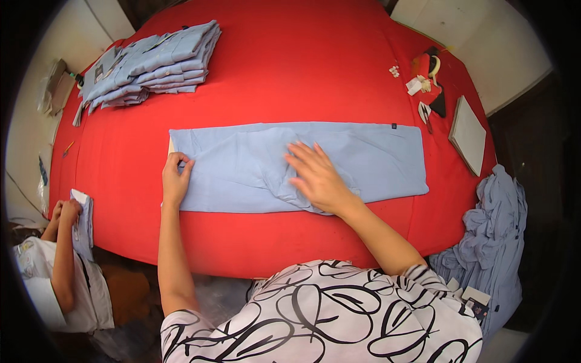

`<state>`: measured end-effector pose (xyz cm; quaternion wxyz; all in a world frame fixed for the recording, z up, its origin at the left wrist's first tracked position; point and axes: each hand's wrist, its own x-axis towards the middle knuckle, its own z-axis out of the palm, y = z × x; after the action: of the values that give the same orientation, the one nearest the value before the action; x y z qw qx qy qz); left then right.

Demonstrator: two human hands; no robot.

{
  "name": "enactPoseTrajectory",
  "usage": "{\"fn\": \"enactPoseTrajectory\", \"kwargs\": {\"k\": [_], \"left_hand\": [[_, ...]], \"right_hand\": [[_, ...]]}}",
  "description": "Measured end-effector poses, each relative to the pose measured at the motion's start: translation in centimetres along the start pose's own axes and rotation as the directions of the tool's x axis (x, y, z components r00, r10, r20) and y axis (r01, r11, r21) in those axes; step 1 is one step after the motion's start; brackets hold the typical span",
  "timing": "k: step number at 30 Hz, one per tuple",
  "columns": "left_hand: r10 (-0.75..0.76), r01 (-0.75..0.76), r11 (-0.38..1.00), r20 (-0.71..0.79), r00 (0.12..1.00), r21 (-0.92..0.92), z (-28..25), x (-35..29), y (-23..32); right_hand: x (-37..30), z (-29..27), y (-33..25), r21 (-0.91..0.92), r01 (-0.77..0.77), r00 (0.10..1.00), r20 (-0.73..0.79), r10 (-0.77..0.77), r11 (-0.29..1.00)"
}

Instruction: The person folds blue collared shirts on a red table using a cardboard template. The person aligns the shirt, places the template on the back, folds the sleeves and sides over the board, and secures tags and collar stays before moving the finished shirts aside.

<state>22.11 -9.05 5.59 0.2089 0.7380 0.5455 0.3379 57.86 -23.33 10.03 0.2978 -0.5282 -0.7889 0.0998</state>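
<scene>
1. Pinching the blue cloth [381, 160] at its left end was the left hand [175, 183].
2. Right hand [321, 183] had a released grip, spread over the cloth's middle.
3. Cloth lay crosswise on the red surface [260, 242].

Red table [272, 72]; tape roll [434, 68] upper right, white bits [394, 71] left of it; white pad [468, 136] near right edge; co-worker [85, 290] lower left.

No lettering can be read: a small dark label [394, 126] sits at the far edge of the light-blue garment [230, 157], towards its right corner, and a dark tag [478, 309] lies on the blue heap [499, 224] beside the right edge of the tabletop [284, 72]
</scene>
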Motion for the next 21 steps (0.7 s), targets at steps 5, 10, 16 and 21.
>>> {"fn": "enactPoseTrajectory", "kwargs": {"k": [5,10,16,21], "left_hand": [[-0.017,0.015,0.999,-0.033,0.999,-0.043,0.2,-0.1,0.0],[0.103,-0.108,0.967,0.033,0.994,0.232,-0.8,0.3,2.2],[0.582,-0.594,0.804,0.181,0.793,0.016,6.8,-0.8,13.6],[0.453,-0.564,0.792,0.394,0.8,0.234,11.2,-2.9,15.8]], "right_hand": [[1.5,1.8,4.4,-0.156,0.018,0.999,0.037,-0.013,0.988],[-3.6,-6.0,5.0,0.047,-0.494,0.868,-0.03,0.496,0.868],[-6.6,-6.9,3.6,0.06,-0.687,0.725,0.127,0.677,0.724],[-6.2,-7.8,4.4,0.077,-0.687,0.719,-0.075,0.691,0.723]]}}
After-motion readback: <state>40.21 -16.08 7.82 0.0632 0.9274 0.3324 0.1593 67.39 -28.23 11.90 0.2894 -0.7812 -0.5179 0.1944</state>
